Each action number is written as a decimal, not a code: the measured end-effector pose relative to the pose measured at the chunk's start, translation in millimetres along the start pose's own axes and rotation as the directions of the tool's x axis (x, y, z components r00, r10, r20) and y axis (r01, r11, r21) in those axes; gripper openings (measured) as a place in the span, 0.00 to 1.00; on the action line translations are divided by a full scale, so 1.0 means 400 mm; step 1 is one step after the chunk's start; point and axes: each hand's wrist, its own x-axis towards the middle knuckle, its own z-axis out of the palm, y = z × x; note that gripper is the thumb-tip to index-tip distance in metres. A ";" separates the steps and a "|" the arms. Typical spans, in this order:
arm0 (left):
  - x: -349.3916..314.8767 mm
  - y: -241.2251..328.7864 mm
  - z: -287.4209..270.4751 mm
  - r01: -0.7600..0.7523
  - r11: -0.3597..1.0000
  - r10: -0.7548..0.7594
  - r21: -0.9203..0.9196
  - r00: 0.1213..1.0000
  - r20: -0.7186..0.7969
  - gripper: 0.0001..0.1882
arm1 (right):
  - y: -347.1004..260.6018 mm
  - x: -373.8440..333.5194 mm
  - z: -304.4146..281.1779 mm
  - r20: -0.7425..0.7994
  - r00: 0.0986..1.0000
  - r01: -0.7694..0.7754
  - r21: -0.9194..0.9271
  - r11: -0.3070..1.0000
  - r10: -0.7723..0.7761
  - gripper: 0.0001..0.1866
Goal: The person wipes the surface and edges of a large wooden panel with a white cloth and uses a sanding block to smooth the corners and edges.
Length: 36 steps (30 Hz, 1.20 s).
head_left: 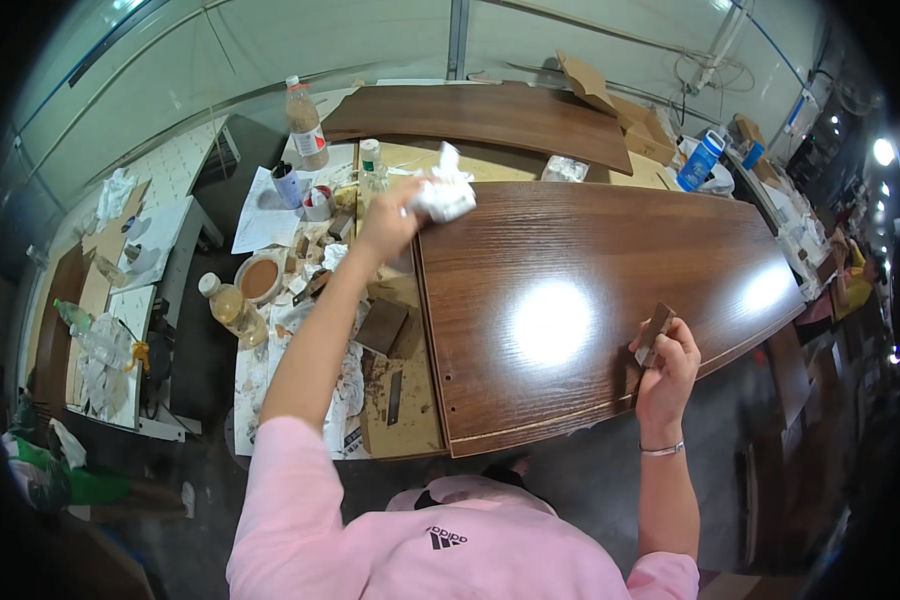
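My left hand (388, 222) is closed on a crumpled white tissue or cloth (446, 198), held over the far left corner of a dark brown wood-grain panel (610, 240). Between the fingers and thumb of my right hand (670, 360) is a small flat brown piece (656, 328), standing tilted near the panel's front edge. It looks like a scrap of board or a scraper; I cannot tell which. Bright light reflects off the panel's glossy surface, and two small holes show near its left edge.
Left of the panel lie a bowl of brown paste (260, 278), a bottle of yellowish liquid (232, 310), a dark flat block (382, 326) and stained papers. Behind are a second brown panel (470, 112), a tall bottle (306, 125), a blue can (700, 162) and a cardboard box (642, 128).
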 end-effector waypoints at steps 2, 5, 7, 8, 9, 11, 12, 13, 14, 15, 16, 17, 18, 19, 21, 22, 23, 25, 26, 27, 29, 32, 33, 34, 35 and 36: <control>0.072 -0.140 -0.048 0.046 0.960 -0.011 0.276 0.992 -0.127 0.19 | -0.002 -0.001 0.025 0.028 0.999 -0.016 -0.025 1.000 0.017 0.08; 0.097 -0.104 -0.026 0.227 0.926 -0.176 0.301 0.967 -0.186 0.18 | -0.010 0.014 0.008 0.040 0.998 -0.052 -0.096 0.994 0.056 0.08; 0.015 -0.132 -0.052 0.169 0.975 -0.105 0.147 0.924 -0.367 0.15 | -0.023 0.033 0.034 0.031 0.996 -0.079 -0.082 0.994 0.082 0.08; -0.037 -0.094 -0.063 0.184 0.983 -0.162 0.024 0.911 -0.378 0.15 | -0.032 0.059 0.035 0.078 0.989 -0.113 -0.173 0.978 0.128 0.08; -0.085 0.001 -0.079 0.312 0.932 -0.356 -0.183 0.879 -0.317 0.15 | -0.044 0.084 0.042 0.119 0.977 -0.141 -0.264 0.954 0.177 0.08; -0.183 0.104 -0.083 0.377 0.865 -0.468 -0.332 0.845 -0.261 0.22 | -0.073 0.146 0.111 0.142 0.980 -0.076 -0.397 0.915 0.143 0.05; -0.254 0.112 -0.102 0.336 0.870 -0.435 -0.361 0.867 -0.243 0.25 | -0.073 0.177 0.167 0.198 0.970 -0.047 -0.426 0.903 0.144 0.05; -0.314 0.132 -0.116 0.331 0.903 -0.398 -0.274 0.884 -0.244 0.29 | -0.060 0.207 0.232 0.251 0.965 0.073 -0.538 0.840 0.077 0.07; -0.360 0.160 -0.117 0.326 0.920 -0.376 -0.219 0.892 -0.251 0.31 | -0.043 0.241 0.277 0.352 0.936 0.208 -0.581 0.787 0.012 0.09; -0.387 0.220 -0.120 0.391 0.875 -0.454 -0.286 0.868 -0.201 0.30 | -0.013 0.271 0.334 0.388 0.922 0.277 -0.651 0.707 -0.004 0.12; -0.438 0.220 -0.130 0.345 0.910 -0.394 -0.228 0.893 -0.219 0.29 | 0.040 0.295 0.390 0.456 0.882 0.413 -0.631 0.657 -0.117 0.14; -0.480 0.215 -0.128 0.323 0.929 -0.358 -0.181 0.908 -0.216 0.29 | 0.060 0.311 0.451 0.513 0.850 0.500 -0.713 0.492 -0.121 0.14; -0.517 0.227 -0.125 0.393 0.886 -0.445 -0.245 0.869 -0.217 0.28 | 0.074 0.313 0.514 0.533 0.843 0.496 -0.718 0.489 -0.072 0.14; -0.540 0.239 -0.132 0.406 0.893 -0.441 -0.193 0.876 -0.194 0.26 | 0.102 0.325 0.565 0.533 0.845 0.459 -0.762 0.456 0.039 0.11; -0.596 0.251 -0.139 0.529 0.802 -0.583 -0.276 0.794 -0.171 0.23 | 0.187 0.335 0.635 0.609 0.792 0.583 -0.727 0.363 -0.053 0.10; -0.615 0.257 -0.146 0.531 0.803 -0.583 -0.271 0.793 -0.177 0.23 | 0.215 0.332 0.670 0.606 0.795 0.575 -0.740 0.349 -0.024 0.10; -0.628 0.261 -0.151 0.519 0.822 -0.562 -0.233 0.804 -0.194 0.23 | 0.238 0.333 0.693 0.600 0.800 0.565 -0.755 0.332 0.004 0.10; -0.652 0.261 -0.156 0.509 0.838 -0.543 -0.196 0.814 -0.208 0.22 | 0.276 0.337 0.707 0.628 0.778 0.606 -0.737 0.300 -0.027 0.10; -0.660 0.257 -0.158 0.523 0.829 -0.557 -0.199 0.803 -0.211 0.22 | 0.292 0.344 0.706 0.653 0.755 0.643 -0.720 0.261 -0.058 0.10; -0.670 0.254 -0.161 0.540 0.818 -0.574 -0.200 0.789 -0.218 0.22 | 0.289 0.344 0.706 0.654 0.755 0.643 -0.720 0.263 -0.055 0.10; -0.680 0.250 -0.165 0.557 0.802 -0.596 -0.217 0.769 -0.230 0.21 | 0.268 0.359 0.681 0.549 0.834 0.519 -0.815 0.257 0.055 0.09; -0.674 0.242 -0.171 0.556 0.795 -0.604 -0.244 0.763 -0.231 0.21 | 0.245 0.419 0.565 0.496 0.867 0.498 -0.856 0.140 -0.051 0.10; -0.668 0.237 -0.171 0.544 0.799 -0.597 -0.256 0.772 -0.221 0.20 | 0.230 0.444 0.523 0.474 0.879 0.477 -0.875 0.083 -0.055 0.10; -0.659 0.233 -0.172 0.541 0.800 -0.594 -0.259 0.775 -0.215 0.20 | 0.221 0.472 0.481 0.426 0.902 0.429 -0.902 0.043 -0.063 0.10; -0.647 0.231 -0.174 0.534 0.810 -0.582 -0.241 0.783 -0.220 0.20 | 0.218 0.496 0.449 0.376 0.924 0.377 -0.926 0.003 -0.074 0.11; -0.635 0.227 -0.176 0.526 0.821 -0.568 -0.223 0.793 -0.221 0.20 | 0.208 0.500 0.442 0.364 0.928 0.365 -0.931 -0.001 -0.080 0.11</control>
